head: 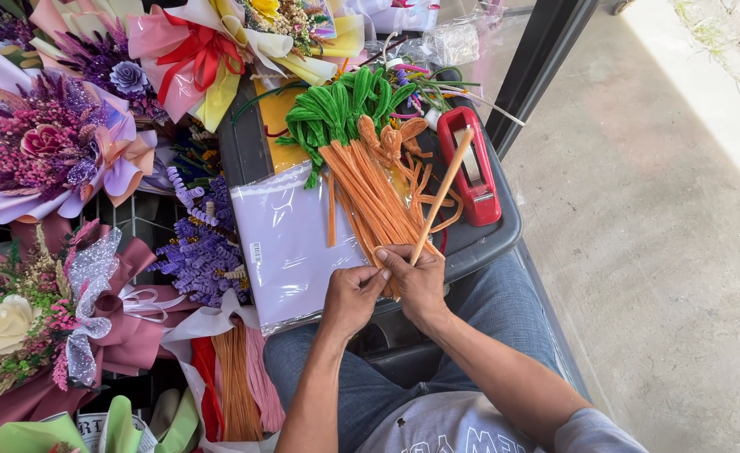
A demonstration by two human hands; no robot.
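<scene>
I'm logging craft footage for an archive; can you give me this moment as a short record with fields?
setting: dark plastic tray resting across the person's lap, wrapped flower bouquets at the left
left hand: fingers pinch the lower ends of the orange pipe cleaners with green tops
right hand: holds a thin wooden stick that slants up to the right
on the tray: red tape dispenser, pale lilac paper pack in clear plastic
beside the tray: purple pipe-cleaner lavender bunch
</scene>
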